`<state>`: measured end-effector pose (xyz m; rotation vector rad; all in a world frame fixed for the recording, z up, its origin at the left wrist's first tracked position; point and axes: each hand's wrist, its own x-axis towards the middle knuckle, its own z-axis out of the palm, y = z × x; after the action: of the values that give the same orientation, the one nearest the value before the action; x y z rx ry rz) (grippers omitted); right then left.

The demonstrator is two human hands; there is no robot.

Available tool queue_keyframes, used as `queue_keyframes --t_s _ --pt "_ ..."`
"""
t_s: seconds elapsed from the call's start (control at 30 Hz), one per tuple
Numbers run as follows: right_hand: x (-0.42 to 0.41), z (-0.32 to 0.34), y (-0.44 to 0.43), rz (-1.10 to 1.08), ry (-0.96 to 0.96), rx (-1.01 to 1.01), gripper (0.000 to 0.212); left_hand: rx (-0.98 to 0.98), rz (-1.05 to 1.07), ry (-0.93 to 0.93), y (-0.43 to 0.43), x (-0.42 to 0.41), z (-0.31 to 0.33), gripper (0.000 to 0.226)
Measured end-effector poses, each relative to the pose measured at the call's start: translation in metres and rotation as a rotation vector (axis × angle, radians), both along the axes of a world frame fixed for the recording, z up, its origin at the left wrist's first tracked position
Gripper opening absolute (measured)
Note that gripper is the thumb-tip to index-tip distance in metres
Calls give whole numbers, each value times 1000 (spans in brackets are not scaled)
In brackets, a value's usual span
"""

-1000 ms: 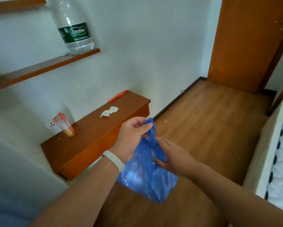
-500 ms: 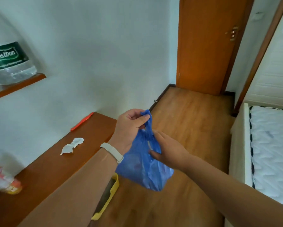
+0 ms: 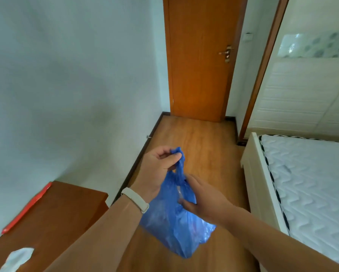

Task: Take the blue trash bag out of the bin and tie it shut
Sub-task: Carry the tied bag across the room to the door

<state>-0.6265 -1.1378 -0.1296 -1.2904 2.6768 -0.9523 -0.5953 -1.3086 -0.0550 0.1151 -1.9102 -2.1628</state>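
Note:
The blue trash bag (image 3: 176, 228) hangs in the air in front of me, full and bulging at the bottom. My left hand (image 3: 156, 171), with a pale band on its wrist, pinches the bag's gathered top between thumb and fingers and holds it upward. My right hand (image 3: 202, 201) grips the bag's neck just below that, fingers curled into the plastic. The bin is out of view.
A wooden desk (image 3: 62, 216) stands at the lower left with an orange-red pen (image 3: 27, 207) and a crumpled white tissue (image 3: 17, 258) on it. A bed with a white mattress (image 3: 309, 193) fills the right side. A shut wooden door (image 3: 200, 61) stands ahead across the wooden floor (image 3: 196, 138).
My view has swung up and to the right, so the shelf, bottle and cup have left the frame. Both hands keep their hold on the bag, which stays in about the same pose.

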Motion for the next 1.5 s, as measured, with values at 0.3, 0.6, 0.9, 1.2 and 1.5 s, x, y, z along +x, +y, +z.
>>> queue_keyframes --t_s 0.3,0.6,0.9,1.2,1.5 --pt "-125 2 -58 -155 2 82 74 -31 -59 -23 -55 -131 0 11" --pt "-253 -17 -97 -158 -90 -3 69 -62 -46 -65 -91 -268 -12 8" --pt "-427 -18 -130 -58 -152 -113 48 1 60 -119 -114 -433 -20 12" --pt "-581 1 -150 -64 -136 -132 51 -9 68 -47 -131 -581 7 14" --pt "-728 -3 -158 -146 -103 -53 53 -6 6 -40 -152 -744 -14 17"
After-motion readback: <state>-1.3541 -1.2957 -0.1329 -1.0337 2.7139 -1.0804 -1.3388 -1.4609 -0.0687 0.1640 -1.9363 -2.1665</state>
